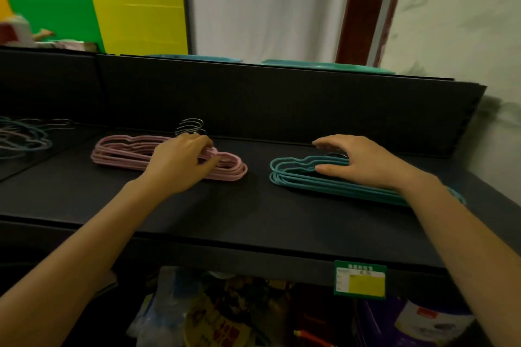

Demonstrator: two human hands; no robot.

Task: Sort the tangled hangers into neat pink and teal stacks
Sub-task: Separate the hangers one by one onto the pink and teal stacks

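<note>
Pink stack (124, 153) sits L-centre and teal stack (296, 177) R on the shelf (253, 211), long axes L-R, hooks to the back; our left hand (180, 162) curls its fingers round the pink necks, right hand (358, 162) rests loosely spread on teal, w/ the leftover tangle (22, 135) far L, nearer the left hand.

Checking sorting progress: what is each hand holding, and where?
Left hand grips the pink stack near its hooks; right hand rests on the teal stack, fingers relaxed.

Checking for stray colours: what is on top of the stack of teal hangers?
The right hand rests on the stack of teal coated-wire hangers, fingers spread. Anything under the palm is hidden.
</note>
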